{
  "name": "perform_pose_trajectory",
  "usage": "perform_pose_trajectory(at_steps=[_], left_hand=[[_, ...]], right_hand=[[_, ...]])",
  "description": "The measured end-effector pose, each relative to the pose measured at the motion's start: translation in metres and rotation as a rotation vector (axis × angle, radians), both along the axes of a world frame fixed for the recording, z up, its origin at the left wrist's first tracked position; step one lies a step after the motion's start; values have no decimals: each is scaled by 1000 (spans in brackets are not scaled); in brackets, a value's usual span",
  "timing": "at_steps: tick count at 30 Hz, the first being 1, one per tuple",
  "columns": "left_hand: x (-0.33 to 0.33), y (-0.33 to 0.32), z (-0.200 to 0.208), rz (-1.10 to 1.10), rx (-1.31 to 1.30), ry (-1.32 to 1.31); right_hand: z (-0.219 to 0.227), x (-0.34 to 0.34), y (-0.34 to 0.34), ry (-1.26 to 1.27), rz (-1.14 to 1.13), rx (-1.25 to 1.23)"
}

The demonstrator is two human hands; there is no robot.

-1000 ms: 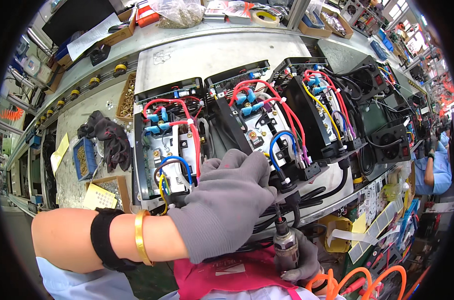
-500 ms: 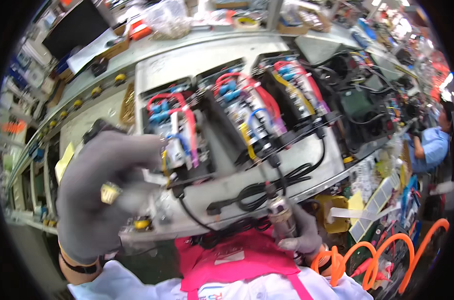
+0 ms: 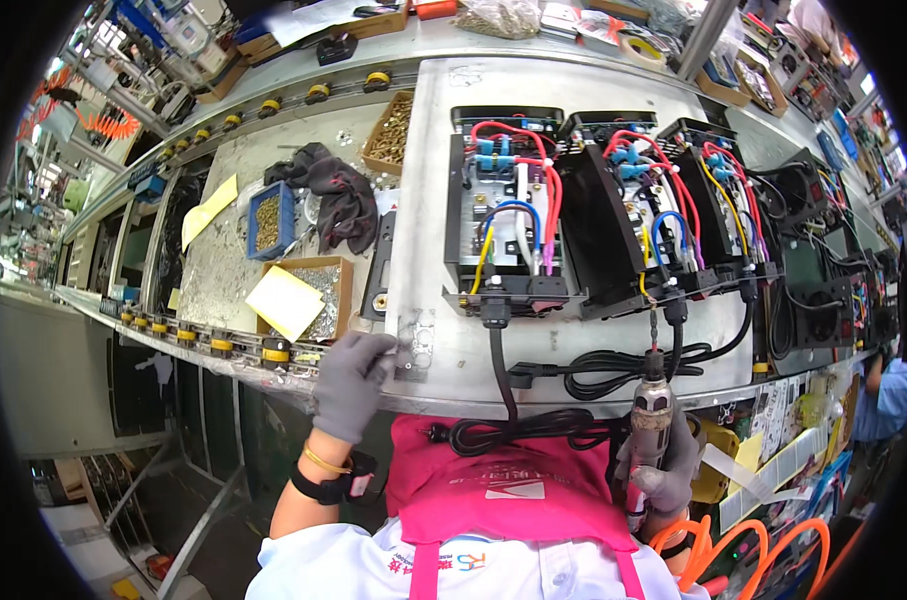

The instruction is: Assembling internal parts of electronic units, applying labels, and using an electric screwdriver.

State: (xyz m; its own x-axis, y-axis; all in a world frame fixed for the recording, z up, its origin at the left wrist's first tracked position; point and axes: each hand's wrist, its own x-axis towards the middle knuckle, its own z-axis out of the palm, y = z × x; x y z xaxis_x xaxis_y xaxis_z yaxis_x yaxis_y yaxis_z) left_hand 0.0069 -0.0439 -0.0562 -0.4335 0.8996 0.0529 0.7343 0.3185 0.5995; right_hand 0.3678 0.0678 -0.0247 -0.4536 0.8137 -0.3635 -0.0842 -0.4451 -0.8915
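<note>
My right hand (image 3: 670, 465), in a grey glove, grips a metal power screwdriver (image 3: 652, 408) upright, its bit pointing at the front of the middle black case (image 3: 598, 222). Gloved in grey too, my left hand (image 3: 353, 385) is at the table's front edge, fingers curled; whatever they hold, if anything, is hidden. Nearest to it is a cardboard box of small metal parts (image 3: 325, 315) with a yellow paper (image 3: 285, 302) on top. An open black case (image 3: 509, 215) with red, blue and yellow wires stands left of the middle one, and a similar case (image 3: 718, 205) to its right.
Coiled black power cords (image 3: 613, 375) lie along the front edge. Left of the cases are a blue bin of screws (image 3: 266, 222), a dark cloth (image 3: 341, 195) and a box of brass-coloured screws (image 3: 388, 135). An orange coiled hose (image 3: 763, 545) is at lower right. Another person (image 3: 883, 395) is at far right.
The view has swung left. My left hand has dropped from beside the left case to the table's front edge. My right hand still holds the screwdriver near the middle case.
</note>
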Motion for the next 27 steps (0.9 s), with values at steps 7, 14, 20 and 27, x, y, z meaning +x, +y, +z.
perform_pose_trajectory(at_steps=[7,14,20,27], left_hand=[[0,0,-11,-176,55,188],[16,-12,-24,-258,76,480],[11,-10,-36,-286,106,533],[11,5,12,177,245,-455]], right_hand=[[0,3,-3,-5,-43,2],[2,8,9,13,131,59],[-1,13,9,-35,165,222],[9,12,15,-92,204,202]])
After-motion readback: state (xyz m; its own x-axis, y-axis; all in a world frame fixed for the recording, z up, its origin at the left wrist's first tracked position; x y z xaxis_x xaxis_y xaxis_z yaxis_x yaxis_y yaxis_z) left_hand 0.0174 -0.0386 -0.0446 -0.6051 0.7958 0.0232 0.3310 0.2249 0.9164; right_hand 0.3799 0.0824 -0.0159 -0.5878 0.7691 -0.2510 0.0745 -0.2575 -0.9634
